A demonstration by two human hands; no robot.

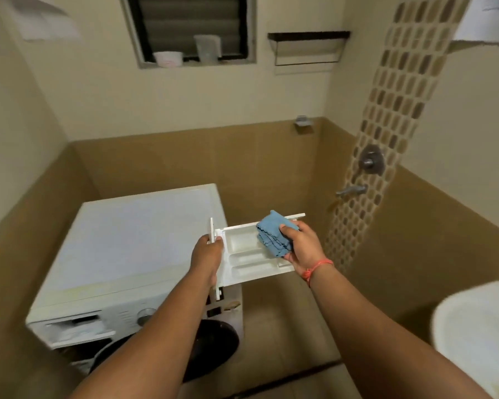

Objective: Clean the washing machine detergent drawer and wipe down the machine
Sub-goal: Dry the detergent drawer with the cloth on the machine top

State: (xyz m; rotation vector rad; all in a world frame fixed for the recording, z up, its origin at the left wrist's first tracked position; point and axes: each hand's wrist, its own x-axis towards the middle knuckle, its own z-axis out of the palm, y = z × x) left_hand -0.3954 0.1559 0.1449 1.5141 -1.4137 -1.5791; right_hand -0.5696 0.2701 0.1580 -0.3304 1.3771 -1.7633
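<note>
The white detergent drawer [244, 253] is out of the machine and held in the air to the right of the washing machine [127, 249]. My left hand [206, 257] grips its front panel end. My right hand [300, 246] holds a folded blue cloth [272, 233] pressed on the drawer's far compartments. The drawer's empty slot [75, 326] shows at the machine's front upper left. The dark round door [213, 344] lies below my left forearm.
A white sink [478, 338] stands at the lower right. A tap and mixer [355, 190] stick out of the mosaic wall strip on the right. A window ledge [190, 57] with plastic containers is high on the back wall. Tiled floor lies between machine and sink.
</note>
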